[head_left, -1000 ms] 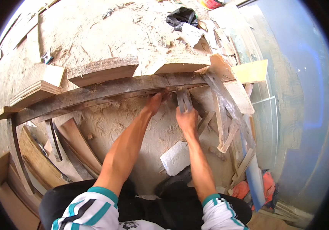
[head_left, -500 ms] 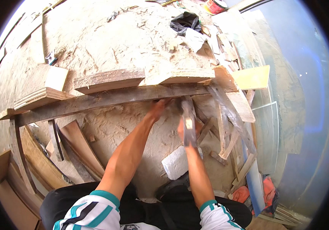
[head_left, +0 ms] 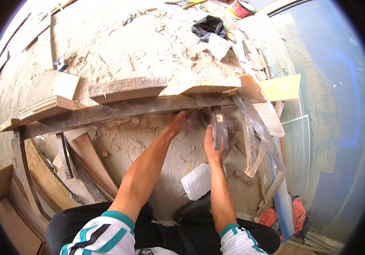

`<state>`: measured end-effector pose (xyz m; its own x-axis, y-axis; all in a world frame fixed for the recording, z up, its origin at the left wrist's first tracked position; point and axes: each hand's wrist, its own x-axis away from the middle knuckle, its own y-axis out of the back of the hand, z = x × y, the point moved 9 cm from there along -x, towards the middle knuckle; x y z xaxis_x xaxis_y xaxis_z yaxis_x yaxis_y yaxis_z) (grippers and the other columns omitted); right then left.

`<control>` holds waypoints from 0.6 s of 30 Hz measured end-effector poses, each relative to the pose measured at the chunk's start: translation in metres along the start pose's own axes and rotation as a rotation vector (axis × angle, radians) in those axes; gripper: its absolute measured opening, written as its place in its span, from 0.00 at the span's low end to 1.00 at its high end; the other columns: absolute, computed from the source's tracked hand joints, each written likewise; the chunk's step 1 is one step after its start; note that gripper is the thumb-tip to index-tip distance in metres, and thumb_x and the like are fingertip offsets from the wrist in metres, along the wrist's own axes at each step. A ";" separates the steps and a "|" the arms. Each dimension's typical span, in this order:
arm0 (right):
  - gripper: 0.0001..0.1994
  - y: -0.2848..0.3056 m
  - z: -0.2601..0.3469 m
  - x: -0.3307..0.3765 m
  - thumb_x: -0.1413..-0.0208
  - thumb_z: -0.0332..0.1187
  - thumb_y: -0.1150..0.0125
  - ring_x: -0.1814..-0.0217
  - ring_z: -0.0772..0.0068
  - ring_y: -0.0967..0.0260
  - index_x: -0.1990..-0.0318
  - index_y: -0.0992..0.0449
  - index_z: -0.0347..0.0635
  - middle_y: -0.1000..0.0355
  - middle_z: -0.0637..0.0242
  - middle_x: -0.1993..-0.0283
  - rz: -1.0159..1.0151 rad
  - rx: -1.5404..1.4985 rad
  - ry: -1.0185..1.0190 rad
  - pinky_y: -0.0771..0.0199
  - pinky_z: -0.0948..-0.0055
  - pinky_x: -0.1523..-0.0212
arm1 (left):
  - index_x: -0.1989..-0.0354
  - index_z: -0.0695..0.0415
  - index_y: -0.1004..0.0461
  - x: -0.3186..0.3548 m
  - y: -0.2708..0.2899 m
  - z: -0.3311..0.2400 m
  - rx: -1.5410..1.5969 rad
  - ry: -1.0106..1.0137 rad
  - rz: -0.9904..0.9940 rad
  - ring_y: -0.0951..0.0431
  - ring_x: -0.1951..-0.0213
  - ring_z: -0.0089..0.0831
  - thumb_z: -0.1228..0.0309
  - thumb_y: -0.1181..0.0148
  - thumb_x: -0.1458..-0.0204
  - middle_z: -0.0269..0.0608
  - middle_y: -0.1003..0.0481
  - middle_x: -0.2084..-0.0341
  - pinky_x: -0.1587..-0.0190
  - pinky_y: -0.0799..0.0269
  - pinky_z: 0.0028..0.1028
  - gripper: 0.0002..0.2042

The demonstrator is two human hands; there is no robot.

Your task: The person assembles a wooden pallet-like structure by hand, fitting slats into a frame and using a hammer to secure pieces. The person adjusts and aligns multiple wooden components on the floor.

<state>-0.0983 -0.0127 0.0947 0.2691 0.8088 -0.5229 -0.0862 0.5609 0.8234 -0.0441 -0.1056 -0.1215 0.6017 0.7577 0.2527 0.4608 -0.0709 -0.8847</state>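
While a beam (head_left: 123, 111) and boards (head_left: 129, 88) bar the far side, the right hand (head_left: 211, 143) grips a tool (head_left: 220, 129), left hand's (head_left: 176, 122) hold unclear.

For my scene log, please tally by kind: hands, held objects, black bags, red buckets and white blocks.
Hands: 2 (left hand, right hand)
Grey held object: 1, type unclear
Black plastic bag: 1
Red bucket: 1
White block: 1
Total: 6
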 end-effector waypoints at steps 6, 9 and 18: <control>0.06 -0.014 -0.016 0.003 0.52 0.32 0.39 0.75 0.53 0.26 0.68 0.24 0.41 0.29 0.56 0.79 0.243 -0.272 -0.281 0.28 0.62 0.73 | 0.37 0.63 0.48 -0.011 0.023 0.012 0.011 0.039 -0.034 0.34 0.40 0.44 0.82 0.60 0.43 0.52 0.38 0.40 0.35 0.36 0.42 0.23; 0.06 -0.023 -0.027 0.008 0.50 0.33 0.38 0.71 0.46 0.26 0.68 0.24 0.40 0.26 0.53 0.75 0.262 -0.221 -0.354 0.28 0.60 0.72 | 0.37 0.62 0.46 -0.007 0.011 0.008 -0.037 0.047 -0.026 0.34 0.40 0.43 0.82 0.59 0.43 0.53 0.37 0.42 0.34 0.37 0.43 0.23; 0.09 -0.041 -0.031 0.004 0.53 0.34 0.37 0.68 0.46 0.25 0.67 0.23 0.39 0.25 0.52 0.73 0.438 -0.064 -0.494 0.26 0.58 0.70 | 0.39 0.62 0.40 0.002 -0.003 -0.011 -0.118 -0.008 -0.022 0.34 0.39 0.39 0.78 0.57 0.40 0.45 0.36 0.40 0.33 0.39 0.39 0.19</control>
<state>-0.1231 -0.0270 0.0524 0.6027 0.7973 0.0326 -0.3407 0.2202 0.9140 -0.0374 -0.1112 -0.1141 0.5859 0.7648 0.2681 0.5475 -0.1295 -0.8267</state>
